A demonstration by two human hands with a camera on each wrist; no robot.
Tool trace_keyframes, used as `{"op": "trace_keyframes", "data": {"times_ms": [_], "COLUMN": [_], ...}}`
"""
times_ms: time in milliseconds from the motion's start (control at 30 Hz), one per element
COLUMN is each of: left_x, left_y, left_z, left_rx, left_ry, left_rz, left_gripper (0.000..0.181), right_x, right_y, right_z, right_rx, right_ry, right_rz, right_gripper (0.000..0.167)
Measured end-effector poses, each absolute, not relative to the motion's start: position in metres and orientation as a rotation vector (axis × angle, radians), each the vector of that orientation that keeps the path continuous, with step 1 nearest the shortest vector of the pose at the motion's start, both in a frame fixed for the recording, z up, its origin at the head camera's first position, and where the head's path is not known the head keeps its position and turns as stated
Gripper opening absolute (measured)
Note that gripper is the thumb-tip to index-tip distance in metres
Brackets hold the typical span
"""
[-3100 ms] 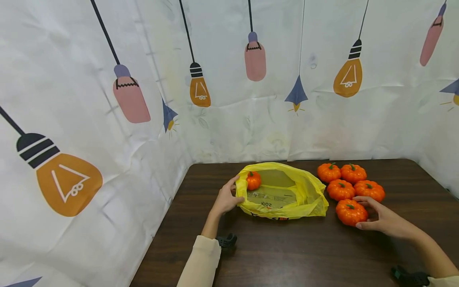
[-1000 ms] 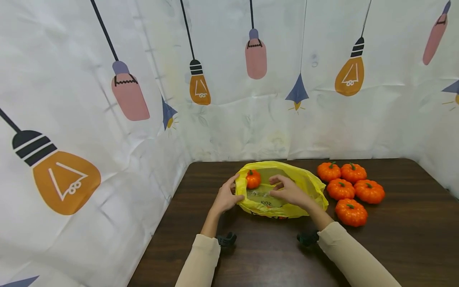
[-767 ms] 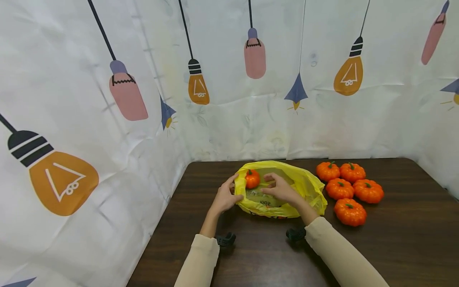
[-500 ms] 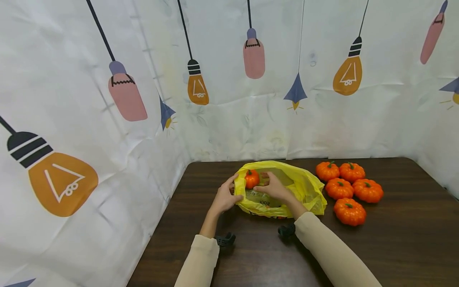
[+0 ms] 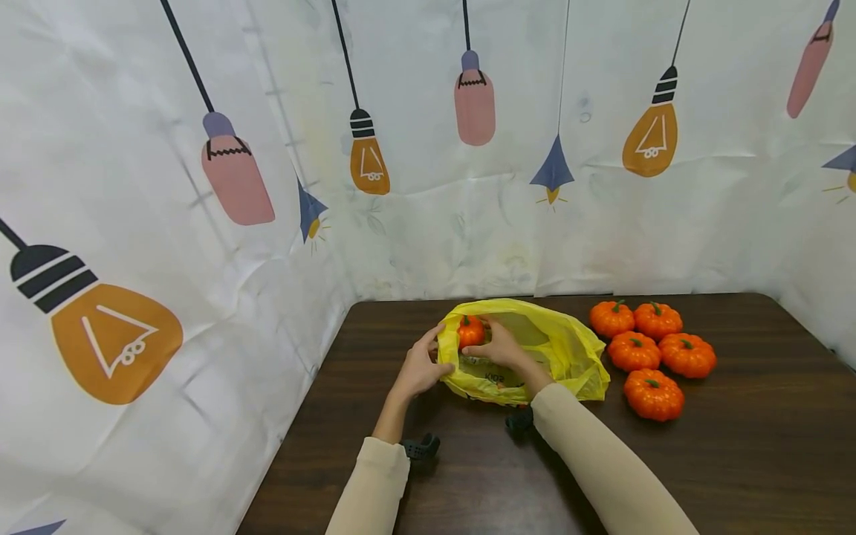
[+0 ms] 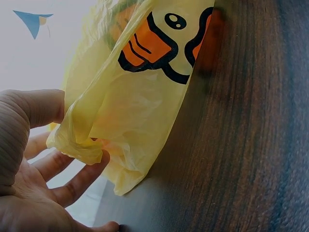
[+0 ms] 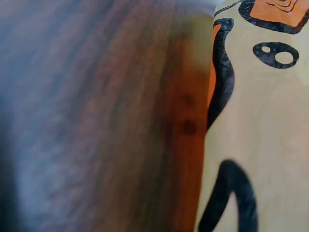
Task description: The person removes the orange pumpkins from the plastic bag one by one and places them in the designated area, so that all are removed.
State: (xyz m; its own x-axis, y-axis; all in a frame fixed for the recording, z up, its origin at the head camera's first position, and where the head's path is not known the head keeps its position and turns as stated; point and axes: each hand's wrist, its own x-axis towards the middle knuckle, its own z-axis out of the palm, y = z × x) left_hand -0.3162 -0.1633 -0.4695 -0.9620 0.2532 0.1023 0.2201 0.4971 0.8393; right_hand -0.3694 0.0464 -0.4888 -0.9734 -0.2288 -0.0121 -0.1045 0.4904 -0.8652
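A yellow plastic bag [image 5: 580, 357] lies with its mouth wide open towards me. My left hand [image 5: 417, 371] holds its left rim; in the left wrist view, that hand [image 6: 34, 183] pinches a gathered fold of the bag [image 6: 145, 106]. Inside, at the left end, sits a small orange toy pumpkin [image 5: 470, 331]. My right hand [image 5: 504, 349] reaches into the bag with thumb and fingers curled round this pumpkin; part of the fingers is hidden behind it. The right wrist view shows the bag's printed side [image 7: 270, 121], not the hand.
Several orange pumpkins, one of them nearest me [image 5: 654, 395], stand together right of the bag on the dark wooden table [image 5: 468, 475]. A white printed curtain [image 5: 428, 238] hangs behind and at the left.
My right hand has left the nearest loose pumpkin, moved left into the bag, and come round the pumpkin inside. My left hand stays at the bag's rim.
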Motion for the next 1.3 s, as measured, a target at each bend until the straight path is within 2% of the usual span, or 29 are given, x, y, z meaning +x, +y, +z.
{"op": "trace_keyframes", "data": {"times_ms": [200,633,1300], "left_x": [-0.316,-0.316,-0.316], "left_y": [-0.163,-0.162,-0.161], "left_z": [-0.469,-0.47,-0.47], "left_rx": [0.422,0.408,0.412], "left_ry": [2.69,2.682,2.694], "left_rz": [1.502,1.5,1.508], "left_gripper": [0.085,0.084,0.086], "right_x": [-0.375,-0.375,-0.347], "right_y": [0.043,0.045,0.083], "right_z": [-0.487,-0.487,-0.478], "right_rx": [-0.252,-0.245,-0.383], "right_ry": [2.691,2.67,2.581], "right_rz": [-1.395,-1.445,-1.491], "right_gripper": [0.095,0.085,0.085]}}
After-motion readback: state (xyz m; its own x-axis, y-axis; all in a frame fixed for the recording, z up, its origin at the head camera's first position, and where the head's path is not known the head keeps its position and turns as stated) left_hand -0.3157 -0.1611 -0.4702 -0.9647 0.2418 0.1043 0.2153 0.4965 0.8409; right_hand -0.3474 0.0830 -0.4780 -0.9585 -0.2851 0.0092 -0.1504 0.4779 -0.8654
